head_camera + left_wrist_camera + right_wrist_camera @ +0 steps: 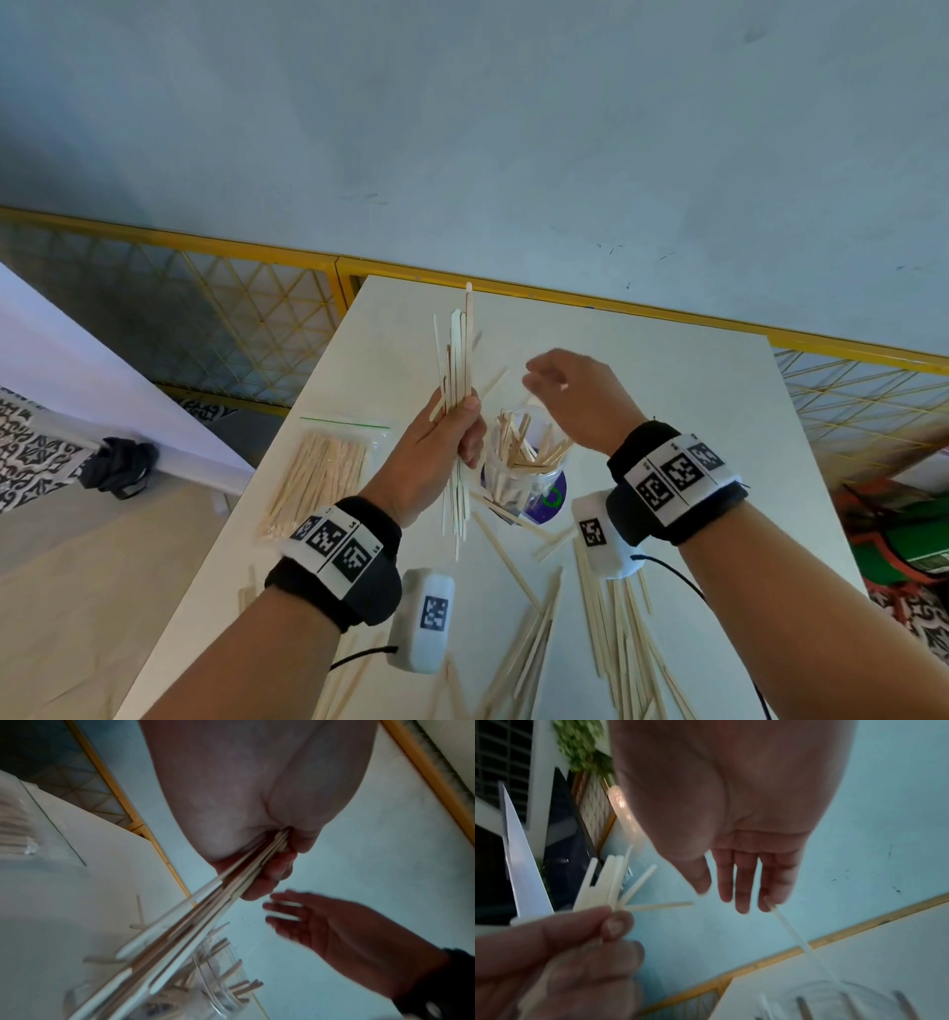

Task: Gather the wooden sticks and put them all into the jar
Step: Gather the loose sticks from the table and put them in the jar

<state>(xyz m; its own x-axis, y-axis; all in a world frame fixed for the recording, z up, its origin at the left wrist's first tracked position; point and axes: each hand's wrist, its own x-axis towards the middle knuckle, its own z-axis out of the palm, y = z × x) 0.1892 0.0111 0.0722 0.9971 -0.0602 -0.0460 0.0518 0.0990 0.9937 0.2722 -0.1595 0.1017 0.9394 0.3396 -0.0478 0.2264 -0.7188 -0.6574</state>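
- At the centre of the head view, one clear jar [524,465] is seen standing on the white bench [693,401], with more than a dozen wooden sticks leaning inside it at mixed angles, their tips fanned above the rim.
- One bundle of sticks [458,360] is gripped by the left hand [452,437], just left of the jar; about ten can be made out, though an exact count cannot be given.
- The bundle is held nearly upright, its long axis running from the lower middle of the frame toward the upper middle, with the ends protruding above and below the fist.
- The sticks are seen as pale, thin, flat strips with rounded ends.
- The right hand [580,395] is held above the jar with its fingers extended and loosely spread; in the right wrist view a single stick [793,933] is seen at its fingertips, slanting down toward the jar mouth. Whether it is touched or pinched cannot be told.
- Many loose sticks [611,632] are scattered on the bench at the lower centre and lower right, mostly pointing up and down the frame.
- One clear bag of sticks [323,473] lies to the left of the left hand.
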